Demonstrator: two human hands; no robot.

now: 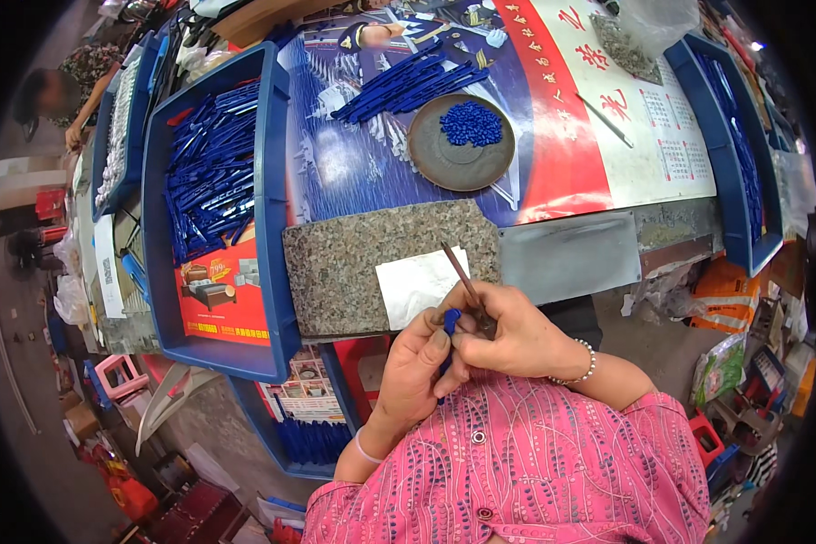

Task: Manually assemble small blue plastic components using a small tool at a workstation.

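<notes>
Head shows granite slab (335, 272), poster (562, 163), cluttered room (14, 363).

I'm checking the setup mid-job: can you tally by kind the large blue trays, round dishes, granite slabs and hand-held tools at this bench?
Large blue trays: 4
Round dish: 1
Granite slab: 1
Slender brown tool in the right hand: 1
Total: 7

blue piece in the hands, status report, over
Left hand pinching blue piece. Right hand gripping thin brown stick. Blue piece partly hidden. White paper on stone slab just beyond, nothing seen blocking.
</notes>
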